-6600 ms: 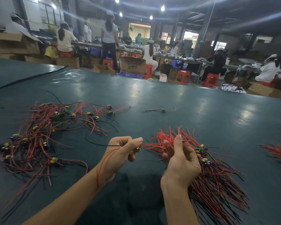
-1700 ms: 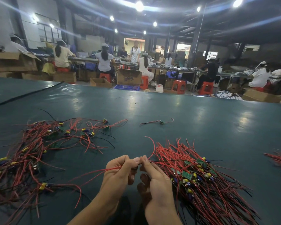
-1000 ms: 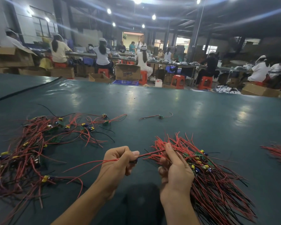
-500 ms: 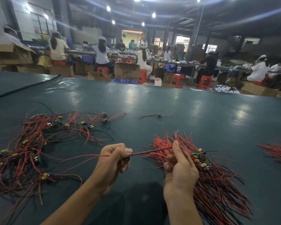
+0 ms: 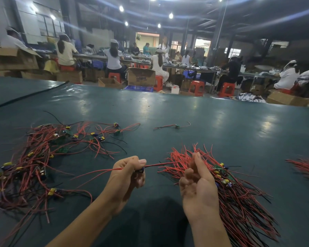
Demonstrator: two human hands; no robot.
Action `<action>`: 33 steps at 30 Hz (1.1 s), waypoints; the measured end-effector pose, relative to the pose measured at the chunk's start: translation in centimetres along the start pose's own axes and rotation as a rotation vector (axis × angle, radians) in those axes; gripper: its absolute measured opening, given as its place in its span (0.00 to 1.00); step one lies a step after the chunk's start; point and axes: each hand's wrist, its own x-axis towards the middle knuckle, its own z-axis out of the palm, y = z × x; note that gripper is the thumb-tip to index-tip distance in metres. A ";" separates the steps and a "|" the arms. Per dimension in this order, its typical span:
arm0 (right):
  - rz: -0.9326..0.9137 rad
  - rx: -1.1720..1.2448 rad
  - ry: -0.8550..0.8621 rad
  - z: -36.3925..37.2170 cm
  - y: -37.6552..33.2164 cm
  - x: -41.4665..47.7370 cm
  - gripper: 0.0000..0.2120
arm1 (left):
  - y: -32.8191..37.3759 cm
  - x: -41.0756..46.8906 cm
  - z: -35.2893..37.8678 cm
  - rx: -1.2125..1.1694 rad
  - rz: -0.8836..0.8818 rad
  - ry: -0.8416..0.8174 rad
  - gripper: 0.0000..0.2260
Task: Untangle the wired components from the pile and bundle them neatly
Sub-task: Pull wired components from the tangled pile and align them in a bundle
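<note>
On the dark green table a tangled pile of red and black wires with small circuit boards and yellow parts [image 5: 36, 157] sprawls at the left. My left hand [image 5: 127, 177] grips one wired component [image 5: 141, 169]; its red leads trail left, and one lead runs right, taut, towards the bundle. My right hand [image 5: 198, 188] has its index finger raised and the other fingers curled, holding the aligned bundle of red and black wires [image 5: 239, 202], which fans out behind it and down to the right. The right thumb is hidden.
A single loose wired component [image 5: 176, 126] lies farther back in the middle. More red wires [image 5: 305, 168] lie at the right edge. Beyond the table's far edge [image 5: 168, 93], people sit at benches among cardboard boxes and red stools.
My hands, touching 1.7 s ago, have drawn apart. The left hand has pulled the component leftward, stretching its lead. In the last half second little has moved.
</note>
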 end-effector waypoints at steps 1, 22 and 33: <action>-0.025 -0.049 -0.001 0.0 0.1 0.0 0.03 | -0.1 0.0 0.0 0.010 0.008 -0.003 0.15; -0.053 -0.297 0.024 1.1 2.6 -0.4 0.08 | 0.2 0.0 -0.1 0.266 0.032 -0.104 0.15; -0.154 -0.203 -0.003 0.8 2.2 -0.1 0.13 | 0.5 0.3 -0.7 0.062 0.009 -0.074 0.13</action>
